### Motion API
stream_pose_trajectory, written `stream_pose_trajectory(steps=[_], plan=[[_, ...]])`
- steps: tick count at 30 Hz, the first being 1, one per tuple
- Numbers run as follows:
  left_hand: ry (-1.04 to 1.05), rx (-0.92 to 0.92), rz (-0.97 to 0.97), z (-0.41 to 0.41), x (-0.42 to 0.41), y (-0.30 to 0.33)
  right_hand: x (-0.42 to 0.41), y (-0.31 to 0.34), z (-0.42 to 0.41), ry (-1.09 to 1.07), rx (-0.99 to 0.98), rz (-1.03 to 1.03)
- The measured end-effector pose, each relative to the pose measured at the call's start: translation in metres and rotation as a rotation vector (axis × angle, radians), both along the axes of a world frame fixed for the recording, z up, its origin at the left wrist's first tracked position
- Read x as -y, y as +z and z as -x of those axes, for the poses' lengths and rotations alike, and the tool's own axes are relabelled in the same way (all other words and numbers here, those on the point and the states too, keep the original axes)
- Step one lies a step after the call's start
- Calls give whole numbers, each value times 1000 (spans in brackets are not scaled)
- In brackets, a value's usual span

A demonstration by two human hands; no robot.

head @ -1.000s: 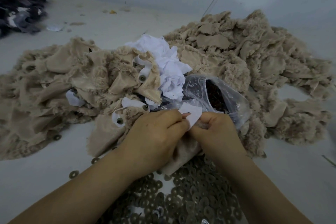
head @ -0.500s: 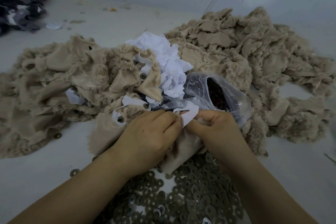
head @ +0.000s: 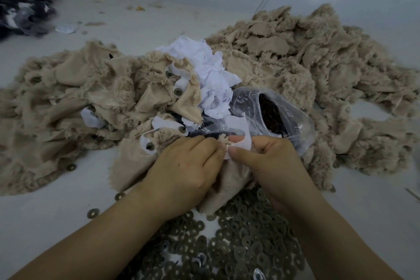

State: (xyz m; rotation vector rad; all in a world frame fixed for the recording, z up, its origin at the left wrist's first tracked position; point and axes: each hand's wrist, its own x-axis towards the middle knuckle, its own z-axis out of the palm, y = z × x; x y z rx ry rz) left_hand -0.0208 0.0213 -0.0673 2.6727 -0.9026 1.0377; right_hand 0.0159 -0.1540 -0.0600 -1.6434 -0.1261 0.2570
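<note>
L fingers (head: 209, 152) & R fingers (head: 241, 154) pinching thin white patch (head: 246, 144) on fuzzy beige fabric (head: 229, 179), round metal washers (head: 250, 245) below

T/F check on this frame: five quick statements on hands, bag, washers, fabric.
1. The left hand and right hand both pinch the white patch. True.
2. The plastic bag is empty. False: it holds small dark pieces.
3. The washers lie heaped nearer the camera than the hands. True.
4. The fur fabric is blue. False: it is beige.
5. The dark cloth lies far right. False: it lies far left.
</note>
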Motion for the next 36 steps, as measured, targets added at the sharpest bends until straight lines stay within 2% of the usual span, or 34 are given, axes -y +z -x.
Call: stream_pose_trajectory(steps=[10, 20, 22, 24, 27, 29, 33, 36], plan=[[13, 41, 46, -3, 2, -5, -8, -1, 3, -93, -64, -108], [-29, -51, -137, -1, -3, -3, -8, -9, 4, -113, -29, -95], [6, -76, -96, 1, -2, -3, -8, -8, 2, -112, -116, -148], [24, -113, 50, 8, 2, -5, -7, -5, 0, -103, -199, -195], [-9, -109, 223, 18, 11, -8, -5, -1, 0, -69, -222, -147], [-8, -94, 196, 18, 13, -10, -5, 1, 1, -55, -268, -160], [-13, -66, 195, 12, 8, -13, -3, 8, 1, -20, -380, -316], [-47, -28, 242, 9, 5, -13, -3, 9, 2, 32, -337, -289]])
